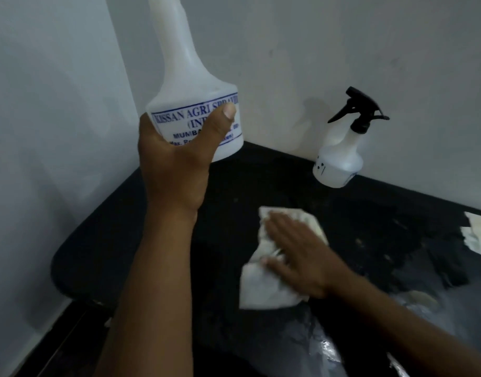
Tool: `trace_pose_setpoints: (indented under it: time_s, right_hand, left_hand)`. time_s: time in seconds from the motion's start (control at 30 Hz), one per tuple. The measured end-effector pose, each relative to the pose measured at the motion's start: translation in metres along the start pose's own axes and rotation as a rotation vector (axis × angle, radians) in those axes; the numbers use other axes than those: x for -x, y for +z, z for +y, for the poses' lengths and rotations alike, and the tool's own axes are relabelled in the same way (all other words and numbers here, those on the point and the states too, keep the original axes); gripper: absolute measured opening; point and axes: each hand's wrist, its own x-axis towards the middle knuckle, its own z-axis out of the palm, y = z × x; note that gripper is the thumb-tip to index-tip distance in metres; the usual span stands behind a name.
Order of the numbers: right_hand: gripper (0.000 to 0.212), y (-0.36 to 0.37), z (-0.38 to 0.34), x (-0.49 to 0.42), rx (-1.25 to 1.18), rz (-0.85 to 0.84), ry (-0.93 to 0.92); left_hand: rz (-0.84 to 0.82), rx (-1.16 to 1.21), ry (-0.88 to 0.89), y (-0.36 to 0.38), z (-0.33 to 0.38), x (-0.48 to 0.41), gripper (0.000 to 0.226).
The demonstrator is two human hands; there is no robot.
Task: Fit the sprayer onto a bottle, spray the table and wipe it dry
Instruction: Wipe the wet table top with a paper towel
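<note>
My left hand grips a white plastic bottle with blue lettering and holds it up above the black table's far left corner; its top runs out of view, so whether a sprayer sits on it is hidden. My right hand lies flat, fingers spread, pressing a crumpled white cloth onto the middle of the table. A second white bottle with a black trigger sprayer stands at the back by the wall.
White walls close in the table at the left and the back. The surface near my right arm looks wet and shiny. A white scrap lies at the right edge. The table's rounded left corner drops off to the floor.
</note>
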Motion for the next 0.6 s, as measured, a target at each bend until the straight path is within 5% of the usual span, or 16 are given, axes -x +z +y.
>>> trace_pose_setpoints:
  time_s: [0.2, 0.27, 0.43, 0.6]
  right_hand:
    - [0.102, -0.019, 0.073, -0.014, 0.055, -0.032, 0.406]
    - [0.103, -0.014, 0.046, -0.002, 0.056, -0.091, 0.354]
    - [0.093, 0.020, -0.059, 0.062, 0.093, -0.002, -0.144]
    - [0.078, 0.011, -0.022, 0.061, 0.008, 0.014, -0.088]
  left_hand:
    - [-0.016, 0.015, 0.008, 0.002, 0.000, -0.003, 0.054]
    - [-0.023, 0.014, 0.012, 0.003, -0.001, -0.004, 0.056]
    - [-0.120, 0.020, 0.047, 0.009, -0.003, 0.001, 0.070]
    - [-0.140, 0.026, 0.056, 0.014, -0.008, 0.011, 0.071]
